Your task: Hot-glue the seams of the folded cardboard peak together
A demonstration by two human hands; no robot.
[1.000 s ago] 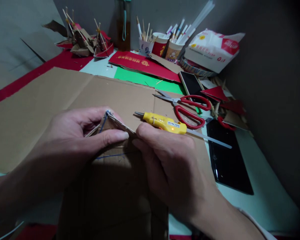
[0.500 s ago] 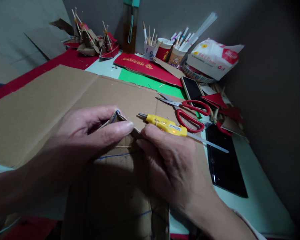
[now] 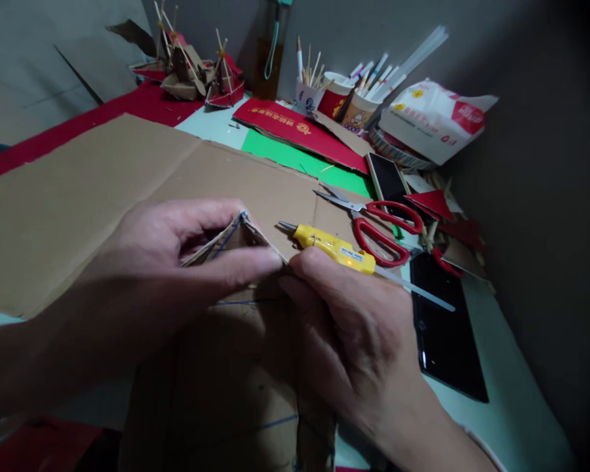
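Note:
A long brown cardboard piece [image 3: 236, 367] with blue pen lines runs toward me, its far end folded up into a point. My left hand [image 3: 196, 242] is closed on that pointed end, the thumb lying across its inside. At the right edge of the fold, my right hand [image 3: 344, 314] pinches the cardboard between thumb and index finger. Just beyond my right knuckles lies a yellow hot glue gun [image 3: 334, 248] with a clear glue stick [image 3: 417, 288] sticking out of its back. Red-handled scissors [image 3: 368, 210] rest open behind it.
A large cardboard sheet [image 3: 103, 170] covers the table's left and middle. At the back stand small cardboard boats [image 3: 187, 78], a bottle [image 3: 270, 59], cups [image 3: 334, 95] of sticks and pens, and a tissue pack [image 3: 432, 121]. A phone [image 3: 387, 177] and a black glossy panel [image 3: 447, 334] lie right.
The view has shifted slightly. My left thumb has slid a little to the right along the folded cardboard, and more of its blue-lined inside shows. My right hand keeps its pinch.

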